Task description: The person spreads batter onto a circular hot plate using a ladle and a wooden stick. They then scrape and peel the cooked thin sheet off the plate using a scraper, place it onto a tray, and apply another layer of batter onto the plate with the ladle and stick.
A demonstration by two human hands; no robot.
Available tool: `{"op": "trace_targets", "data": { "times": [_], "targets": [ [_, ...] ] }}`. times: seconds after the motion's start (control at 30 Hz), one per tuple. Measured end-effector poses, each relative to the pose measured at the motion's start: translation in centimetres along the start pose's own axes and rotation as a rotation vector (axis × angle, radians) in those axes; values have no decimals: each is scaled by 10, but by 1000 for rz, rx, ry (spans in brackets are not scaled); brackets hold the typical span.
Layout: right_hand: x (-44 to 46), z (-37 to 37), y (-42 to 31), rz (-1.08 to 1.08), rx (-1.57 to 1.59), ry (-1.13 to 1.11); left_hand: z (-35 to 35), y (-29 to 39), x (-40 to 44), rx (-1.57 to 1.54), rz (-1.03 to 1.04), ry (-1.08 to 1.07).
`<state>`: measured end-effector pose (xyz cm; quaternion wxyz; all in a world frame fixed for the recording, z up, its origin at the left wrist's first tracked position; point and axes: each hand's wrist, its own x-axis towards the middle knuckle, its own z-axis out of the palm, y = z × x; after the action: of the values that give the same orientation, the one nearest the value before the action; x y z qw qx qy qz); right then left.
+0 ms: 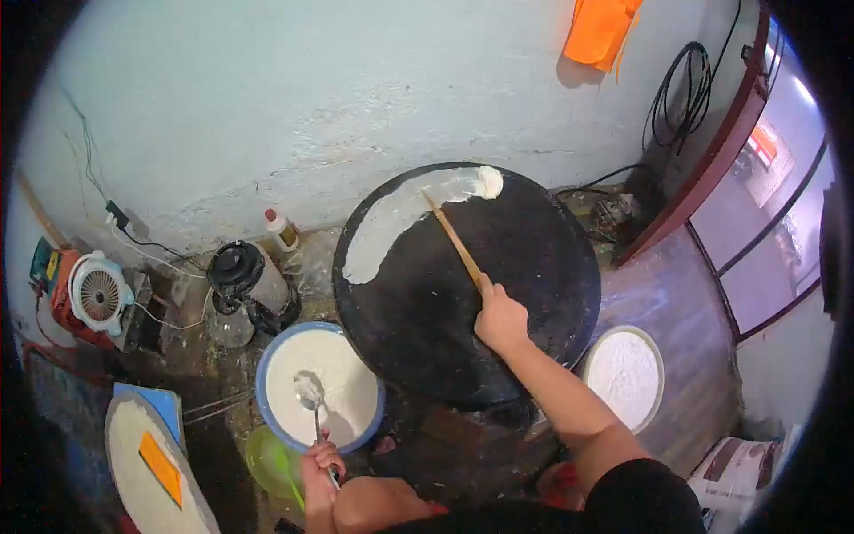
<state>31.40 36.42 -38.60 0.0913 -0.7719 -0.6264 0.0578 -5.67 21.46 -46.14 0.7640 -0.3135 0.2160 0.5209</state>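
Observation:
My right hand (pixel 501 318) is closed round the handle of a long wooden batter spreader (pixel 456 240). Its far tip reaches a pale arc of batter (pixel 378 230) along the far left edge of a large round black griddle (pixel 471 303). A thicker white lump (pixel 488 182) of batter sits at the arc's right end. With my left hand (pixel 322 465) I grip a metal ladle (pixel 317 418). The ladle's bowl, coated in white, is over a blue-rimmed basin (pixel 260 392) of white batter (pixel 342 369); whether it touches the batter I cannot tell.
Right of the griddle stands a round tub (pixel 659 378) of white powder. At left are a black-lidded jug (pixel 258 280), a red-capped bottle (pixel 282 230), a small fan (pixel 100 292) and a pale board (pixel 142 454) carrying an orange-yellow scraper (pixel 160 467). A green bowl (pixel 265 458) sits beside the basin.

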Motion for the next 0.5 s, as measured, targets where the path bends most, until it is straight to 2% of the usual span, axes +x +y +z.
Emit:
{"op": "trace_targets", "data": {
  "times": [0.07, 0.13, 0.23, 0.27, 0.33, 0.37, 0.43, 0.5],
  "targets": [
    [29, -9, 19, 64, -160, 28, 6, -4, -6, 42, 2, 13],
    [45, -21, 54, 244, -121, 9, 8, -2, -11, 89, 0, 23],
    [18, -29, 46, 349, -28, 8, -6, 11, 1, 67, -3, 12],
    [11, -33, 30, 355, 41, 24, -8, 10, 5, 62, -10, 6],
    [21, -15, 9, 203, 117, 119, -9, 11, 5, 86, 3, 11],
    [34, -7, 11, 201, 121, 116, 5, -2, -3, 14, 10, 31],
    [76, -1, 16, 154, -146, 73, 3, -2, -3, 23, 15, 34],
    [82, -8, 50, 254, -191, 102, 3, 4, -10, 45, 19, 45]
  ]
}}
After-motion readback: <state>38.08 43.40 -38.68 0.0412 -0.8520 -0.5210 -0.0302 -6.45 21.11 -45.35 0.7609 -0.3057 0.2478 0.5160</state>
